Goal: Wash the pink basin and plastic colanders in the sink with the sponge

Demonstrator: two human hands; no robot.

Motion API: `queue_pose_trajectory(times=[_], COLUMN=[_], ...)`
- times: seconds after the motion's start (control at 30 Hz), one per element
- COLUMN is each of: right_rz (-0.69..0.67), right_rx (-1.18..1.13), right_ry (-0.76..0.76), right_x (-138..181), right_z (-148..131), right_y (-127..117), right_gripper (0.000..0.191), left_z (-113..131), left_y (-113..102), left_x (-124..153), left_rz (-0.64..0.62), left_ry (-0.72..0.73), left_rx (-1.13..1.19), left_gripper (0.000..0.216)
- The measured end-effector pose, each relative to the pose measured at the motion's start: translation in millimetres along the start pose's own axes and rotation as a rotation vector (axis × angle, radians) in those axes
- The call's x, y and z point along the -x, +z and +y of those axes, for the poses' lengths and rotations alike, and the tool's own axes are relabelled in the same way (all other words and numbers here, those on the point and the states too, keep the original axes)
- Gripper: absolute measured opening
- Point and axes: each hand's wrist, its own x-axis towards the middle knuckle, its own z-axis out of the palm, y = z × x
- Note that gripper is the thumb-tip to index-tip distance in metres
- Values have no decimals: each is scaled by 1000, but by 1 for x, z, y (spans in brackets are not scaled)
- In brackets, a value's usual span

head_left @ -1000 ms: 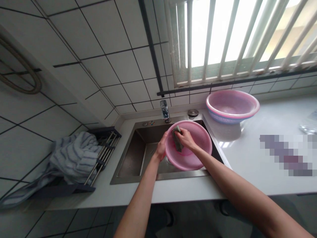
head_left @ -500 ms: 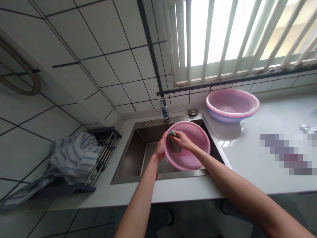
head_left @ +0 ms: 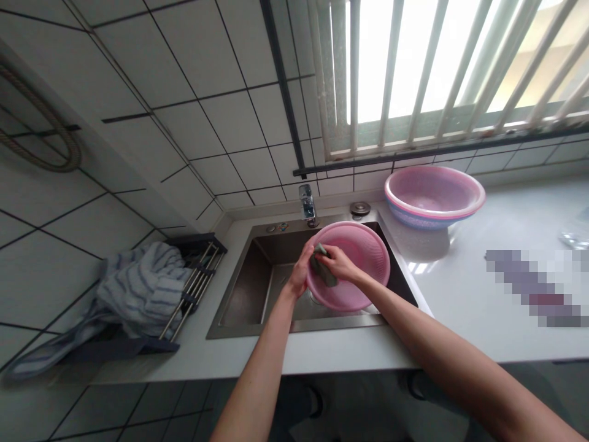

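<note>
A pink colander [head_left: 363,258] with a fine mesh wall is held tilted over the right part of the steel sink [head_left: 243,291]. My left hand [head_left: 301,270] grips its left rim, the fingers partly hidden by it. Pinched in my right hand [head_left: 338,263] is a grey-green cloth [head_left: 326,271], pressed against the colander's inner left side near the rim. Behind the colander stands a chrome faucet [head_left: 307,205].
Right of the sink, nested pink and blue basins [head_left: 435,193] stand on the white counter [head_left: 455,288]. A drain strainer [head_left: 359,209] lies behind the sink. At left, a striped towel [head_left: 142,288] hangs over a metal rack [head_left: 196,291]. Window bars [head_left: 391,73] rise behind.
The colander has tipped slightly and its near edge sits a little higher. My right hand and the cloth have shifted slightly along the inner wall; both hands keep their grip.
</note>
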Motion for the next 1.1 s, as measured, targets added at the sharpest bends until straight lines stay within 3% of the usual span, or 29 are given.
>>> queue_pose_trajectory(times=[0.07,0.13,0.2,0.33,0.37,0.5,0.53,0.6,0.73,0.8,0.9,0.97,1.03,1.1], right_rz=[205,322,243,-55,-40,304,335,239,-110,-66,214,332,275,91], right_rx=[-33,-68,-73,-24,-30,-78,-84,-97,-109,-131,-180,-201,-213,-215], right_ry=[5,8,13,26,21,6,10,33,87,84,69,77,97,127], right_x=[-2,-3,-2,1,0,-3,-3,-2,3,3,0,-1,-1,1], right_z=[-1,-2,-3,-2,-1,2,2,2,2,1,-1,-2,-3,-3], right_y=[-7,-11,-9,1,1,-11,-12,-9,4,4,-7,-11,-9,-2], right_gripper=[30,30,29,31,32,35,35,34,36,37,38,38,38,38], left_z=[-3,-5,-4,-1,0,-3,-4,-5,-4,-3,-5,-7,-6,-5], left_y=[2,3,2,-2,-1,6,6,4,-7,-6,1,5,4,0], left_x=[-1,-2,-2,-1,-1,0,0,-1,0,0,-1,-2,-3,-4], left_rz=[-35,-66,-63,7,5,-63,-72,-53,27,24,-43,-91,-83,-35], left_ry=[-63,-138,-200,-219,-208,-177,-176,-187,-199,-192,-166,-154,-169,-210], left_rx=[34,49,37,7,10,38,41,33,-13,-16,22,51,56,39], left_gripper=[45,42,43,48,47,41,41,43,49,48,44,44,46,49])
